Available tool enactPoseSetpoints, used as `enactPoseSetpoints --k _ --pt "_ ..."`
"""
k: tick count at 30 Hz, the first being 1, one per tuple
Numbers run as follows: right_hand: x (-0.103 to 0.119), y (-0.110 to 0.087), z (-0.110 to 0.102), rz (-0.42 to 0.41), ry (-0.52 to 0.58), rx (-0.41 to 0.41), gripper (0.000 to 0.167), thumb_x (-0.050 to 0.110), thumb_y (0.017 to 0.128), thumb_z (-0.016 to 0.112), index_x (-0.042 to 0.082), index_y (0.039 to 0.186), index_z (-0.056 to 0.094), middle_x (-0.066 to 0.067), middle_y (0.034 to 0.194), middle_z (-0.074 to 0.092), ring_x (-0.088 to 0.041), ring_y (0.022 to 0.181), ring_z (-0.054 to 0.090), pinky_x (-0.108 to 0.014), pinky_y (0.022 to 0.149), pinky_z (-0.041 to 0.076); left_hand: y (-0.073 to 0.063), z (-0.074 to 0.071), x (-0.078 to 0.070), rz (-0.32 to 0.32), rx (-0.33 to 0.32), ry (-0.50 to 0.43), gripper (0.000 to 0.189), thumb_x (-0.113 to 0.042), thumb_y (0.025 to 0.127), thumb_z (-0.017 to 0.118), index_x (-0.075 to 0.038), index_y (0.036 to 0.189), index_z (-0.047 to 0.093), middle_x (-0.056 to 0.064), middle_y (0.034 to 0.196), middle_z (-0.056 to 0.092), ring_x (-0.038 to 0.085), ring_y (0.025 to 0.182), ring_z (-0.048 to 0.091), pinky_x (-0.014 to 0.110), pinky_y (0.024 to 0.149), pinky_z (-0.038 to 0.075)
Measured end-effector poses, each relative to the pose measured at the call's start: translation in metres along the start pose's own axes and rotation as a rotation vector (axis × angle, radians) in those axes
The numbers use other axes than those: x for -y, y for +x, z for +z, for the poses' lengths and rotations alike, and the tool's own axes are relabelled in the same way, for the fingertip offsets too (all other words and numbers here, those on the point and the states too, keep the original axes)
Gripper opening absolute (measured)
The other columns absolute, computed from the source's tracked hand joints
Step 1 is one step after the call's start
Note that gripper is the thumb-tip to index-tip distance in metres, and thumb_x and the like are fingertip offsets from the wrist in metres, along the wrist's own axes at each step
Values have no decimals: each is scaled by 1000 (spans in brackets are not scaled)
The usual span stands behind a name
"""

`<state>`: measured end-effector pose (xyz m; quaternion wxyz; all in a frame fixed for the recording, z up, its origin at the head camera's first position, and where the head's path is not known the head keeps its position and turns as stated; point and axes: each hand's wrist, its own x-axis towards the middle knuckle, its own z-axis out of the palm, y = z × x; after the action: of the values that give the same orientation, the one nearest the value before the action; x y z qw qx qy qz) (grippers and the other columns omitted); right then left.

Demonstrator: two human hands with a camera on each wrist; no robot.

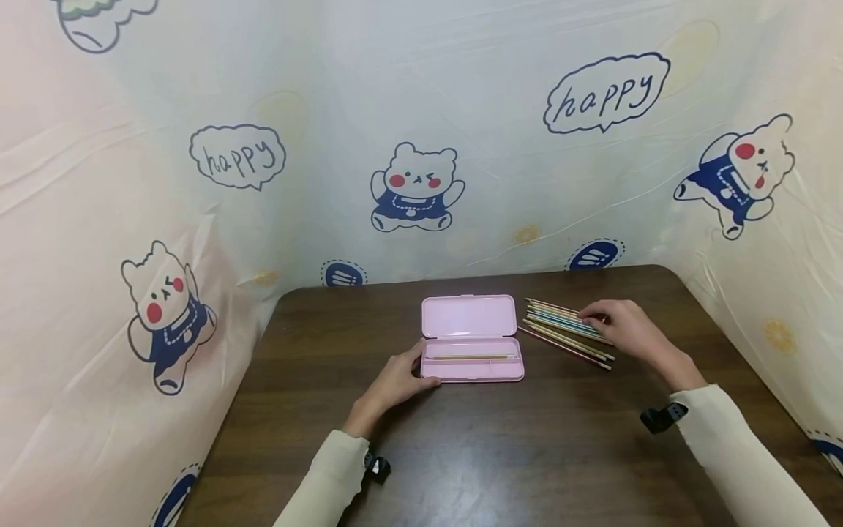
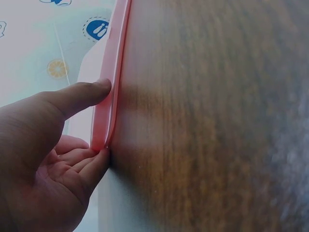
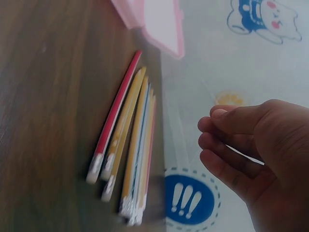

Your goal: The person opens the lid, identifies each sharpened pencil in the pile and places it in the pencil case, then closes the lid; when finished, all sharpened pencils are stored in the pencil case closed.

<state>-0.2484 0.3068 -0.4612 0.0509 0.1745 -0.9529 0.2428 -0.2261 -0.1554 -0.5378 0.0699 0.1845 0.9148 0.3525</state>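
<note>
A pink pencil case [image 1: 469,318] lies with its lid folded back on the dark wooden table. One pencil [image 1: 470,357] lies lengthwise in its lower half, above a divided section. My left hand [image 1: 394,379] grips the case's near left corner, thumb along the front edge and fingers round the side, as the left wrist view confirms. Right of the case is a loose fan of several pencils [image 1: 566,342], red, yellow and blue, with eraser ends toward me. Over their right side hovers my right hand [image 1: 628,329], fingers loosely bent, with nothing visible in it in the right wrist view.
The wooden table [image 1: 500,454] reaches back to a pale printed cloth [image 1: 500,95] with cartoon bears, which hangs behind it and along both sides. Each wrist carries a small black camera, such as the right one [image 1: 661,417].
</note>
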Motion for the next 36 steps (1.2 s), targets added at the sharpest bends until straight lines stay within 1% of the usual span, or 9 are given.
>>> enactPoseSetpoints --k 6,10,13,18,21,25,29,36 --pt "-20 -4 3 32 -19 1 18 4 101 70 0 116 80 -22 112 79 -30 94 73 -57 85 62 -2 -1 -2 -11 2 -15 95 -38 94 83 -10 169 30 13 170 40 31 154 47 49 123 43" --pt "-33 -5 6 57 -14 4 17 4 101 69 0 113 80 -23 111 79 -29 91 72 -55 81 62 -2 -1 -2 -8 4 -8 95 -38 94 83 -11 169 30 12 170 40 30 153 48 48 123 43" --pt "-42 -6 10 82 -16 26 16 4 100 70 0 112 80 -25 112 78 -29 89 70 -56 82 61 -2 -1 -1 -2 7 -4 95 -39 94 82 -12 169 30 11 170 41 30 153 48 48 123 43" --pt "-54 -7 18 116 -29 76 15 4 101 69 1 111 80 -27 113 77 -32 90 68 -62 88 59 -2 -1 -1 -8 7 5 95 -40 94 82 -11 169 30 11 171 40 29 154 47 48 123 42" --pt "-57 -8 23 127 -35 84 15 3 101 68 1 109 80 -28 113 76 -36 93 69 -65 90 57 -2 -2 -2 -9 3 -3 95 -39 95 82 -11 169 30 11 171 39 29 154 46 48 123 42" --pt "-58 -8 28 119 -52 61 15 1 100 66 2 106 80 -26 111 77 -38 97 72 -66 91 57 -3 -2 -3 -8 0 -15 94 -38 95 82 -12 169 30 11 171 40 30 154 47 50 123 42" --pt "-59 -8 32 124 -63 44 16 0 99 66 3 104 81 -23 108 77 -36 94 70 -65 89 58 -4 -2 -5 -10 0 -12 93 -37 95 82 -13 169 31 11 170 41 31 154 47 50 123 42" --pt "-59 -9 37 129 -80 50 17 1 97 66 4 105 81 -21 107 76 -31 89 67 -62 85 58 -4 -2 -4 -3 -1 -6 93 -37 95 82 -12 169 31 11 170 41 30 154 47 51 122 43"
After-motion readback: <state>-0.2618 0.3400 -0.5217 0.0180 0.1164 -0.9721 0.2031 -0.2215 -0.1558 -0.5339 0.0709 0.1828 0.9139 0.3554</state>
